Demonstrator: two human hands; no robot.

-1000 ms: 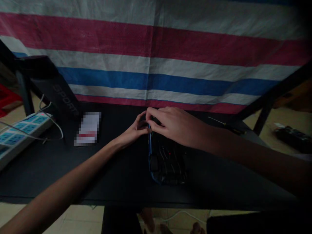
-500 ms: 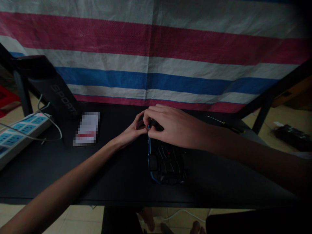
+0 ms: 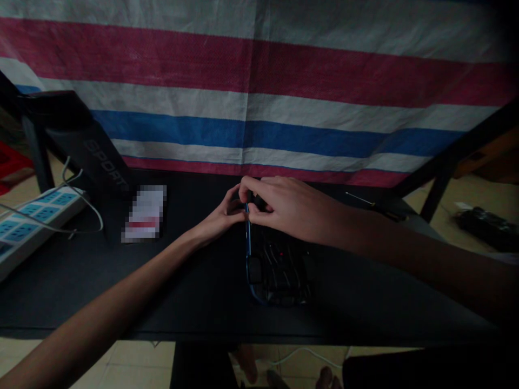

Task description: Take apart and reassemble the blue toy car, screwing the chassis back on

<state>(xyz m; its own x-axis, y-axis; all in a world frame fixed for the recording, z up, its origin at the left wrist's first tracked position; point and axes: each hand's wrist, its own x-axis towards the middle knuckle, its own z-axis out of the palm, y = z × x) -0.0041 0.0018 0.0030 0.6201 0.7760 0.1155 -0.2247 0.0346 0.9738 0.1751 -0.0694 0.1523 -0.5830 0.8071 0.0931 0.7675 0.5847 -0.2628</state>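
"In the head view, where's the toy car (image 3: 286, 275)?"

"Just below and right of centre, apparently wheels-up on the black table (image 3: 182, 302). Its dark underside almost melts into the tabletop; a blue edge, 1 near wheel (image 3: 255, 268) and a tiny red spot show. The far end is hidden by the right hand (image 3: 279, 202)."

"What is that hand's grip?"

"Thumb and forefinger nearly meet, curled about a dark piece (image 3: 260, 202) at the car's far end. Shadow hides the contact, so I can't tell whether it's pinched."

"And the left hand (image 3: 221, 216)?"

"At the far left corner, thumb against the blue edge, a gap between thumb and fingers. The fingertips go behind the right hand; I can't tell how firmly it holds."

"Anything else unclear?"

"A white-and-red item (image 3: 145, 212), left of centre, is pixelated. The power strip (image 3: 44, 210) is cut off at the left edge. The screwdriver (image 3: 383, 209), at centre right, has its handle lost in shadow."
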